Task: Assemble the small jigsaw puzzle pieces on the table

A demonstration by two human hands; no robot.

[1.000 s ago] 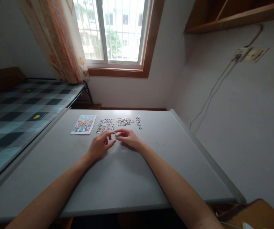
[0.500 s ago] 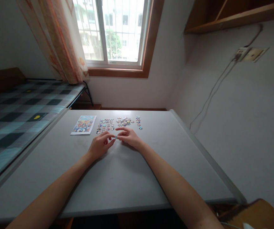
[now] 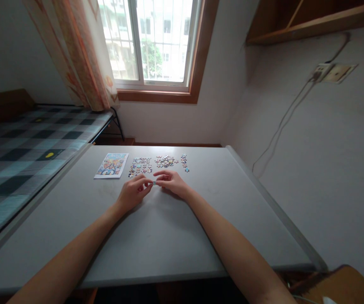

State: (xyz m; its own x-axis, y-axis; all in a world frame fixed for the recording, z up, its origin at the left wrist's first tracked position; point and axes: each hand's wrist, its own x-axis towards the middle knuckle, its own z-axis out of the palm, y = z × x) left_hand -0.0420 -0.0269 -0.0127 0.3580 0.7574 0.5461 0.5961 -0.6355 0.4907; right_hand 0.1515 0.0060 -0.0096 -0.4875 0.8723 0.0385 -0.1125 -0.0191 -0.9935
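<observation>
Between the fingertips of both hands is a small jigsaw piece [image 3: 154, 183], pale and bluish. My left hand [image 3: 134, 191] pinches it from the left with thumb and forefinger. From the other side, my right hand [image 3: 172, 183] grips it, its other fingers curled above. Just beyond the hands, loose jigsaw pieces [image 3: 140, 166] are spread in rough rows. A denser heap of jigsaw pieces [image 3: 166, 161] lies to the right of them, and a short column of pieces [image 3: 184, 162] farther right. A printed picture sheet [image 3: 111, 166] rests flat at the left.
The white table [image 3: 156, 240] has a raised edge along its right side, beside the wall. A bed with a checked cover [image 3: 42, 145] stands to the left. Behind the table are a window [image 3: 146, 42] and a curtain [image 3: 77, 59]. A wooden stool [image 3: 346, 285] is at bottom right.
Both hands stay in nearly the same place, still pinching the small piece, which appears slightly turned. The pieces on the table and the picture sheet have not moved.
</observation>
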